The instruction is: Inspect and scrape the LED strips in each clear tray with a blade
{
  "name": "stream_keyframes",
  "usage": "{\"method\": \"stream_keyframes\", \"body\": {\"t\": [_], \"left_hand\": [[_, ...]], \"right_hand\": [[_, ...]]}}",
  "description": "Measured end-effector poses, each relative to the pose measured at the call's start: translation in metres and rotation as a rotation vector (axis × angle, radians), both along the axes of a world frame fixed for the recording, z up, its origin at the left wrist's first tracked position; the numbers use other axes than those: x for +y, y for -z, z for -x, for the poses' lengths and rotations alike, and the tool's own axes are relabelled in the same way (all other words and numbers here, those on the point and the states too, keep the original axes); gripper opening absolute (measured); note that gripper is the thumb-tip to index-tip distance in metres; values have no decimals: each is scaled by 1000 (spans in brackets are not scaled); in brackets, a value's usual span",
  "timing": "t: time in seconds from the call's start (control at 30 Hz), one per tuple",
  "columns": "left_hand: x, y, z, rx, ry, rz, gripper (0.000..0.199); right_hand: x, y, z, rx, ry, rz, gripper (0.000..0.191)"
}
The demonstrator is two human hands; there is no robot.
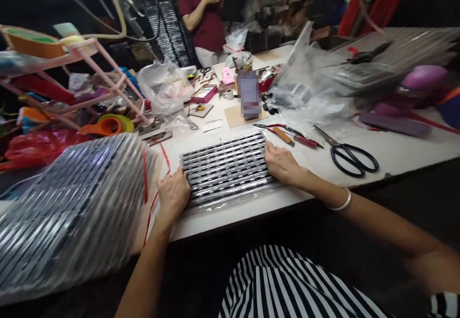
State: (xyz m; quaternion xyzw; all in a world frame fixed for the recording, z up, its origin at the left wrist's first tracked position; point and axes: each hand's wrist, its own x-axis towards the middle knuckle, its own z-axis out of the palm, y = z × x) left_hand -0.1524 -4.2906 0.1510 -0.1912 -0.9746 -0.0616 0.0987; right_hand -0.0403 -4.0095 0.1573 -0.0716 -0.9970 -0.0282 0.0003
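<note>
A flat stack of black-and-silver striped strips in clear plastic [226, 164] lies on the white table [406, 145] in front of me. My left hand [174, 191] grips its left end, fingers bent round the edge. At the right end my right hand [283, 162] holds the stack, fingers closed on its corner. Both hands hide the ends they grip. Left of my left hand, a larger pile of similar plastic-wrapped strips [75, 203] lies beside a thin red ribbon [151, 217].
Scissors [352, 157], red-handled pliers [305, 140] and an orange cutter [283, 136] lie right of the stack. Behind are plastic bags [309, 83] and a pixelated upright object [249, 95]. A pink rack [118, 81] stands left. A person in a maroon shirt [208, 21] stands beyond the table.
</note>
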Motion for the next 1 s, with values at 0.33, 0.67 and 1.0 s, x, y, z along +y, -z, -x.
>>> {"method": "stream_keyframes", "body": {"t": [0.33,0.67,1.0], "left_hand": [[5,14,-16,75,266,56,52],[102,8,-82,-391,318,-235,69],[207,101,-259,-1488,542,-566,57]], "right_hand": [[-15,41,-178,526,441,726,46],[12,155,-277,831,722,1576,51],[197,231,-358,551,1095,1114,43]]}}
